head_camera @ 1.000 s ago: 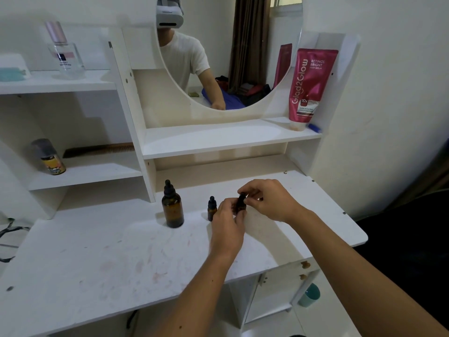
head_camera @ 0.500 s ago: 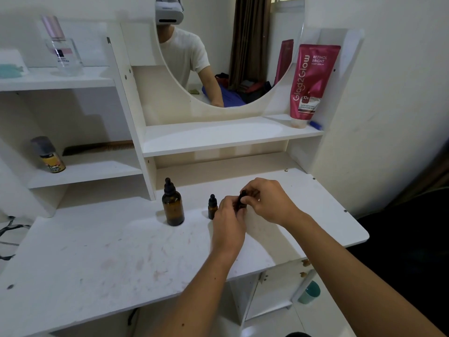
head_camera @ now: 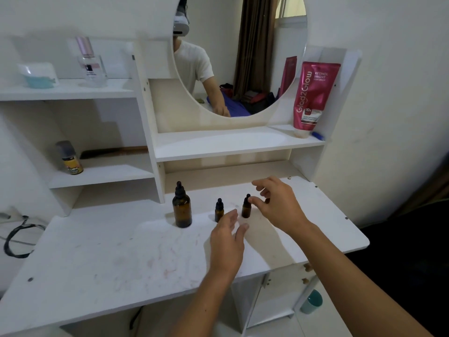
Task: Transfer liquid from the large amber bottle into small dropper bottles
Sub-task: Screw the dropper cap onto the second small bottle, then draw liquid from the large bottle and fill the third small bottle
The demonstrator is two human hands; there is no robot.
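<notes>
The large amber bottle (head_camera: 182, 209) with a black dropper cap stands upright on the white desk (head_camera: 121, 254). Two small amber dropper bottles stand to its right, both capped: one (head_camera: 219, 211) in the middle and one (head_camera: 246, 207) further right. My right hand (head_camera: 277, 203) hovers just right of the rightmost small bottle, fingers spread, thumb tip close to its cap. My left hand (head_camera: 228, 239) is open in front of the two small bottles, fingertips near their bases, holding nothing.
A shelf unit with a round mirror (head_camera: 240, 57) rises behind the desk. A pink tube (head_camera: 313, 98) stands on the right shelf; a spray can (head_camera: 69, 158) and a comb (head_camera: 114, 152) lie on the left shelf; a perfume bottle (head_camera: 91, 63) is higher up. A black cable (head_camera: 17, 237) hangs at left.
Both hands held the right small bottle together before; now it stands on the desk and both hands have let go and opened.
</notes>
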